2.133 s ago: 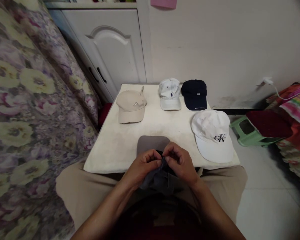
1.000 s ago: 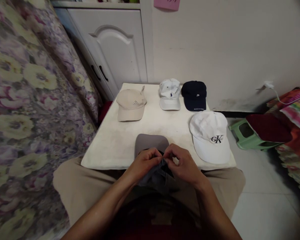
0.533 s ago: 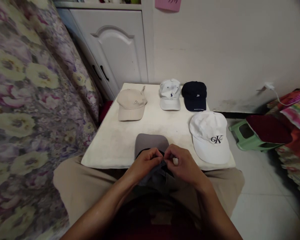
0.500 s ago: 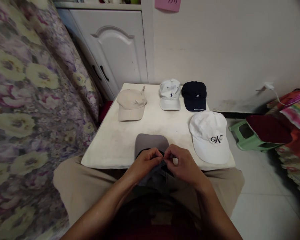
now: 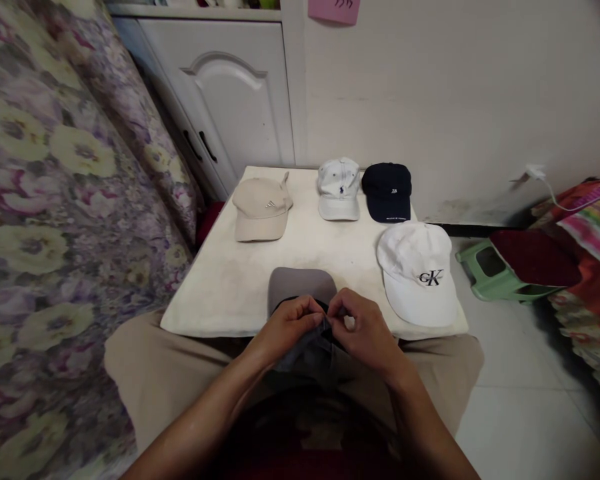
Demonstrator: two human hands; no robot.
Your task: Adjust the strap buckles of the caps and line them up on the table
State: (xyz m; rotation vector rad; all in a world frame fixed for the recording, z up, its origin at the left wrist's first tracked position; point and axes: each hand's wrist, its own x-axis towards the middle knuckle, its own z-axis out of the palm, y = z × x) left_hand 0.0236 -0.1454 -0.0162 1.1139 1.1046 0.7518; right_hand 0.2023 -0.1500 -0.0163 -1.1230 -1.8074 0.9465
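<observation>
A part of the gray cap is being covered by the left hand and the right hand, and what is being pinched there is being shown too small to be told. The pink note is being cut by the far edge of view, the floral curtain by the left.

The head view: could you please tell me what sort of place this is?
Probably a room in a home, judging by the floral curtain at left, the white cabinet at the back and the red-topped stool at right.
</observation>
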